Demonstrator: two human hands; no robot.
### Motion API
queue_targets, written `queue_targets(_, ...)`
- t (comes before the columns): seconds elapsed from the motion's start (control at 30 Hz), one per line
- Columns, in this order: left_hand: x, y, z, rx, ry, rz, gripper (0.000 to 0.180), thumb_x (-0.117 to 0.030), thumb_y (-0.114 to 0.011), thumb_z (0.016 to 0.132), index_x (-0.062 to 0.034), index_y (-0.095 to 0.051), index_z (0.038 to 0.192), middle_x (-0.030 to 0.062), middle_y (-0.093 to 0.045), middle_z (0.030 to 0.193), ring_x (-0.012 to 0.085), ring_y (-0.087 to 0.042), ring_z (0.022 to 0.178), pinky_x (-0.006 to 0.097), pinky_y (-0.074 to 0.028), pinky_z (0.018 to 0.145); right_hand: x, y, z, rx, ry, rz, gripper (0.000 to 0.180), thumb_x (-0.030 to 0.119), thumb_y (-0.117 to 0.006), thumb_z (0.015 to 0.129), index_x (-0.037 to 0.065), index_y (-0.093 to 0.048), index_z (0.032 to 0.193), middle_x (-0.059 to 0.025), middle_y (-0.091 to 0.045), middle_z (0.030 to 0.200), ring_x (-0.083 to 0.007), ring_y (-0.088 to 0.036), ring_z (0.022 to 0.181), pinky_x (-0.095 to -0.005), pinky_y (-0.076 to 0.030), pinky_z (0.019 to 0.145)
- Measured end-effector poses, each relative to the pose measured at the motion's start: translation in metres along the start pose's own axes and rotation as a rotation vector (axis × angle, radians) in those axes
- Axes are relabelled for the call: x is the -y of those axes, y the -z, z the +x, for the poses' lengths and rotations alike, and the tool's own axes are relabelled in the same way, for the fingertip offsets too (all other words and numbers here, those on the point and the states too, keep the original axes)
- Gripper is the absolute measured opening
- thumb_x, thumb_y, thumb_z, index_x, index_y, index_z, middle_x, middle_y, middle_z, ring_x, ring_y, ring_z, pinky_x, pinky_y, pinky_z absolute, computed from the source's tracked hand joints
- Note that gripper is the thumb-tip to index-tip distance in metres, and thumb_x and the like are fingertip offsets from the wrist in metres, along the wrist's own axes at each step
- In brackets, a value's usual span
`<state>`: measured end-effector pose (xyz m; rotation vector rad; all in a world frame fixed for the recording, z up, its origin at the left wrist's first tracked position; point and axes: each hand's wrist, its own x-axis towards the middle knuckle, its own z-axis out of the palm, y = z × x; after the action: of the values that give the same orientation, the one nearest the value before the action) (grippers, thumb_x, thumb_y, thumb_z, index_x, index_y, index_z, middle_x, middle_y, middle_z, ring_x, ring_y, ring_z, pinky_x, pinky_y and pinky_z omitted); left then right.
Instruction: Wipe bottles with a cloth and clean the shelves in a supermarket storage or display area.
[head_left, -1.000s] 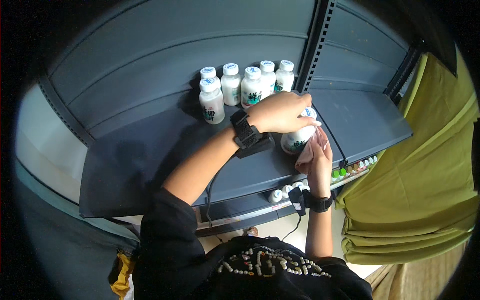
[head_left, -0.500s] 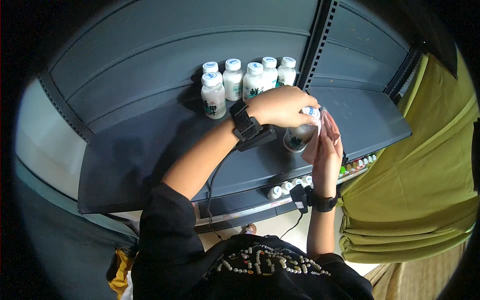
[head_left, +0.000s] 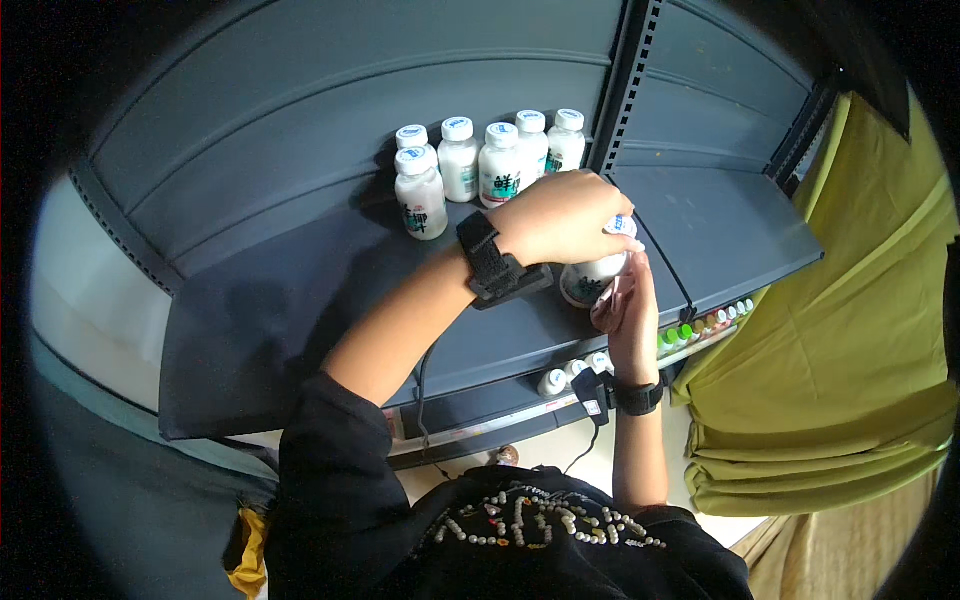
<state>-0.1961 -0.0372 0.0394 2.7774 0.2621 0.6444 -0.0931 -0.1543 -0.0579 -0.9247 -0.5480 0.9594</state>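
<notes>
My left hand (head_left: 562,217) reaches across the dark grey shelf (head_left: 280,310) and closes over the top of a white bottle (head_left: 590,279) with a white cap. My right hand (head_left: 627,308) comes up from below and holds the same bottle's side. The bottle is tilted, just left of the black shelf upright (head_left: 625,90). Both wrists carry black straps. Behind my left hand stands a group of several white bottles (head_left: 478,163) with white caps, upright at the back of the shelf.
A lower shelf edge shows small white bottle caps (head_left: 575,372) and a row of green and coloured caps (head_left: 705,324). A yellow-green cloth (head_left: 850,360) hangs at the right. Another shelf section (head_left: 720,220) lies right of the upright.
Both hands have stayed on the bottle beside the upright; my left hand has settled further over its top and my right hand has risen along its side.
</notes>
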Motion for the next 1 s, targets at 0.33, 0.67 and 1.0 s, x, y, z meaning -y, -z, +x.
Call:
queue_targets(0.33,-0.014,0.004,0.002,0.019,0.001,0.112,0.032,-0.037,-0.064,0.077,-0.0066,-0.069,0.088,0.0183,-0.066,0.077,0.0337,-0.066,0.073,0.04,-0.052,0.069,-0.003,-0.01,-0.018,0.051,-0.054,0.106,0.035,0.037,-0.039,0.097,0.013,-0.047,0.121,0.0069,-0.055,0.068,-0.0049,-0.048,0.048,-0.02,-0.033,0.041)
queue_targets(0.67,-0.01,0.018,-0.003,0.096,-0.039,-0.1,0.03,-0.031,-0.064,0.075,-0.0053,-0.06,0.09,0.0178,-0.062,0.066,0.0352,-0.062,0.065,0.042,-0.047,0.06,0.018,-0.024,-0.028,0.052,0.237,0.074,0.052,0.035,-0.035,0.097,0.013,-0.027,0.143,-0.0094,-0.047,0.132,-0.0152,-0.052,0.112,-0.0203,-0.047,0.076)
queue_targets(1.0,-0.01,0.027,-0.008,0.165,0.049,0.075,0.041,-0.042,-0.065,0.072,-0.0048,-0.06,0.089,0.0189,-0.063,0.071,0.0351,-0.063,0.069,0.043,-0.047,0.061,-0.007,-0.021,-0.026,0.113,0.222,-0.037,0.058,0.044,-0.039,0.096,0.006,-0.032,0.139,-0.0084,-0.051,0.127,-0.0046,-0.052,0.069,-0.0164,-0.042,0.057)
